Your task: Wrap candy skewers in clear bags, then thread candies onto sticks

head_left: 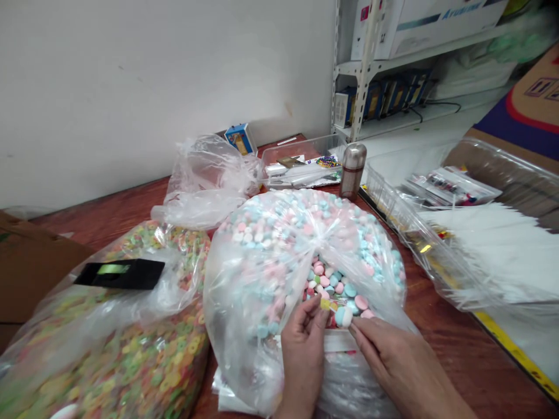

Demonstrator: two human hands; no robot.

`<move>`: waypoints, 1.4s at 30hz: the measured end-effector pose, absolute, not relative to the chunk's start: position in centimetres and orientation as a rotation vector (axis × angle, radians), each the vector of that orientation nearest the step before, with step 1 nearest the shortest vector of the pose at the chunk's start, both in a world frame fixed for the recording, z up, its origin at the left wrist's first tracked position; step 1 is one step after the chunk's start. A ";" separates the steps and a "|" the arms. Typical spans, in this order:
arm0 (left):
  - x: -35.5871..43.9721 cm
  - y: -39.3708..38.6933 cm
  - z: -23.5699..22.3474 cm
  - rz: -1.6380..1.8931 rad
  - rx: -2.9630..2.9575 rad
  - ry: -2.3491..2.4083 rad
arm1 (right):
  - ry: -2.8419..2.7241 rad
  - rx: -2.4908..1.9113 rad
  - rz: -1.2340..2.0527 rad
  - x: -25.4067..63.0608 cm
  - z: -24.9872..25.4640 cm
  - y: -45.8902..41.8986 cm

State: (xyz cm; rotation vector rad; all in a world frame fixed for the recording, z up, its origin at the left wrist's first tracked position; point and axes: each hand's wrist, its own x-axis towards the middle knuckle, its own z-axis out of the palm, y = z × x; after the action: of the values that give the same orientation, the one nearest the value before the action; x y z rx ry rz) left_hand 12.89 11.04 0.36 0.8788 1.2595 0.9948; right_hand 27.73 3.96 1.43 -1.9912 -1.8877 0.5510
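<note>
A big clear plastic bag (279,256) full of pastel pink, blue and white round candies lies on the red-brown table, with its mouth open toward me. At that opening my left hand (303,343) pinches a small yellow candy (325,303) between thumb and fingers. My right hand (388,361) is beside it, fingers closed on a thin string or stick with a blue-and-white candy (343,316) at its tip. Both hands rest on the bag's near edge.
A second bag of green, yellow and orange ring candies (131,337) lies at the left with a black phone (120,273) on it. Behind are an empty crumpled bag (205,180), a steel flask (351,170), clear trays (301,163), a white sheet in plastic (480,256) and shelves (384,70).
</note>
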 end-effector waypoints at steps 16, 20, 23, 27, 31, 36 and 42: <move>13.4 10.0 2.5 0.903 0.409 0.924 | -1.758 -1.737 0.721 25.3 0.0 3.3; 13.2 10.1 2.1 0.829 0.580 0.938 | -1.667 -1.680 0.764 24.6 0.8 4.9; 12.4 11.2 1.4 0.834 0.807 1.001 | -1.625 -1.669 0.804 25.0 1.3 7.0; 11.6 13.5 0.9 0.884 1.362 1.217 | -1.512 -1.816 0.706 27.6 0.4 9.8; 13.3 15.9 1.3 0.734 2.032 1.214 | -1.571 -1.829 0.649 29.7 -1.0 11.7; 16.3 17.7 1.1 0.552 2.299 1.341 | -1.686 -1.783 0.666 29.9 -1.6 13.0; 16.7 17.8 0.7 0.551 2.247 1.391 | -1.703 -1.746 0.692 29.9 -2.1 13.4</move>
State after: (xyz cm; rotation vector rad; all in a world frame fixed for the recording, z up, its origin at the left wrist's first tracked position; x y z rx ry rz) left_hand 16.72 17.79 0.70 2.2472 1.3914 0.5511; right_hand 29.92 13.37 -2.14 -1.7457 -1.7030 0.6921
